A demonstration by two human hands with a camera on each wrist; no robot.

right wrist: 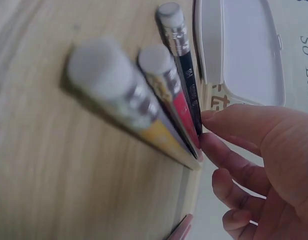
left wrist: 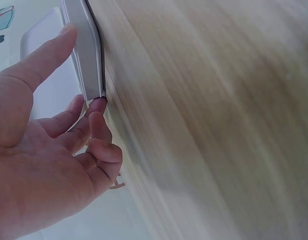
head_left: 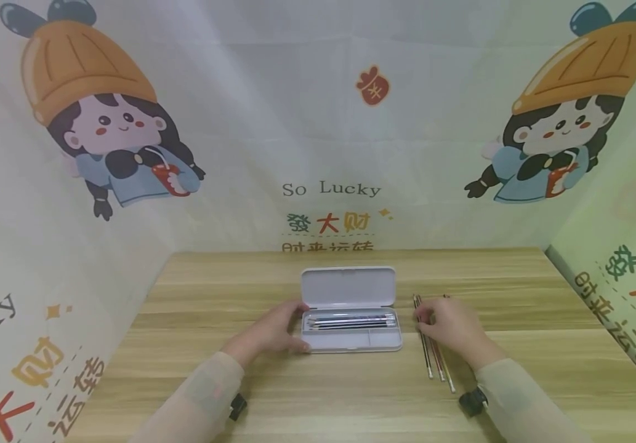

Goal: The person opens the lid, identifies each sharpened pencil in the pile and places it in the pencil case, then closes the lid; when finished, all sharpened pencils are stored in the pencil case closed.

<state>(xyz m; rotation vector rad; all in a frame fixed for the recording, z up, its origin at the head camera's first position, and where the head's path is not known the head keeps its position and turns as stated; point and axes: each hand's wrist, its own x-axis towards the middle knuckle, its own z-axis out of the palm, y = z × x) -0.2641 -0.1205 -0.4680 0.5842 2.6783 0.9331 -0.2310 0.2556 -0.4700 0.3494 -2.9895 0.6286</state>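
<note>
Head view, left to right: left hand [head_left: 273, 331] braces the left end of the open white pencil case [head_left: 351, 307], thumb on the tray edge, fingers curled at its lower corner, steadying it rather than clamping. Several pencils [head_left: 351, 321] already lie in the tray's long slot. Right hand [head_left: 447, 326] rests on three loose pencils [head_left: 434, 357] lying side by side on the table [head_left: 517, 381] just right of the case, fingertips [right wrist: 214, 145] touching them, not closed round any. Risk: round pencils roll away under a loose pinch; case may slide if left-hand pressure eases

Backdrop [head_left: 318, 123] reads "So Lucky" (and 大财)
</note>
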